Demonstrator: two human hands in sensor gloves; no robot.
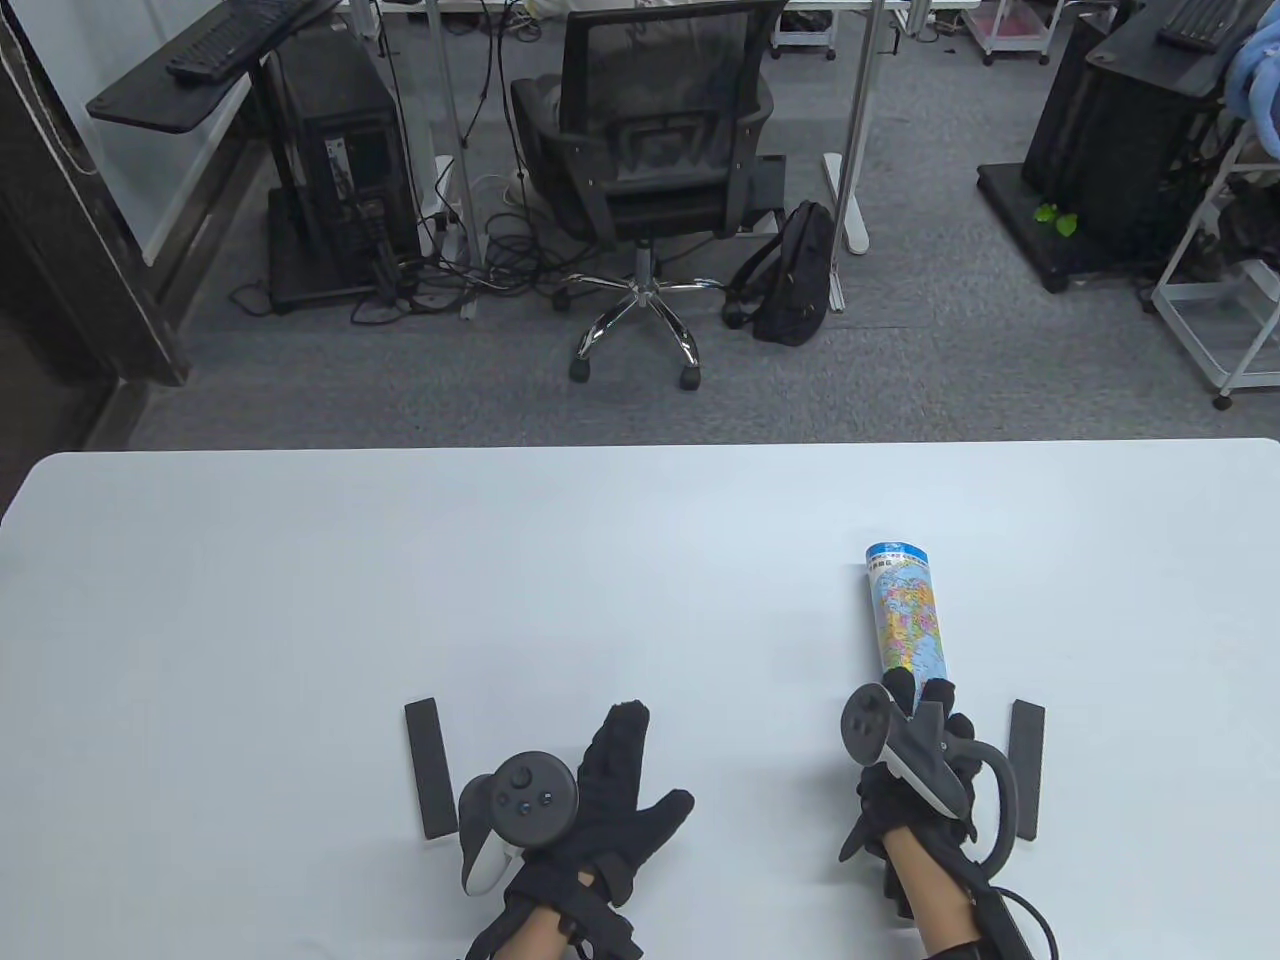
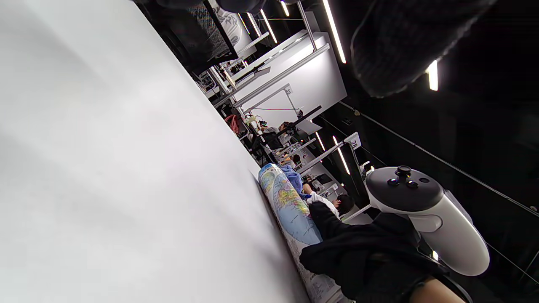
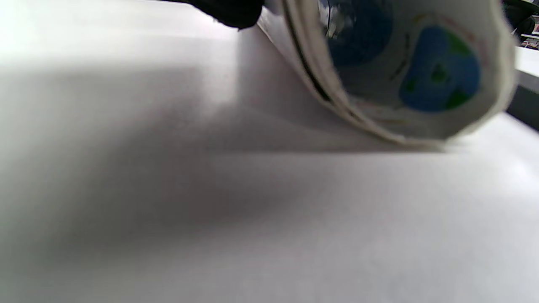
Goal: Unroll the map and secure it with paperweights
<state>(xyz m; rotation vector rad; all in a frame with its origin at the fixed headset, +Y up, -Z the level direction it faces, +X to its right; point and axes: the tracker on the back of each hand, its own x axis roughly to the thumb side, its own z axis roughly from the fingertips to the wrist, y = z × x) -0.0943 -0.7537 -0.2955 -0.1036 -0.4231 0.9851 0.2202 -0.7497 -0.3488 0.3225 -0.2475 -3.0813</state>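
A rolled map (image 1: 905,610) with a blue world print lies on the white table (image 1: 500,580), pointing away from me. My right hand (image 1: 925,715) grips its near end. The roll's open end fills the right wrist view (image 3: 404,71), resting on the table. The roll also shows in the left wrist view (image 2: 290,208), with my right hand (image 2: 358,252) on it. My left hand (image 1: 625,780) rests flat on the table, fingers spread, holding nothing. A black bar paperweight (image 1: 430,768) lies left of my left hand. A second black bar (image 1: 1026,768) lies right of my right hand.
Beyond the table's far edge stand an office chair (image 1: 650,170), a black backpack (image 1: 795,275) and desks with computers.
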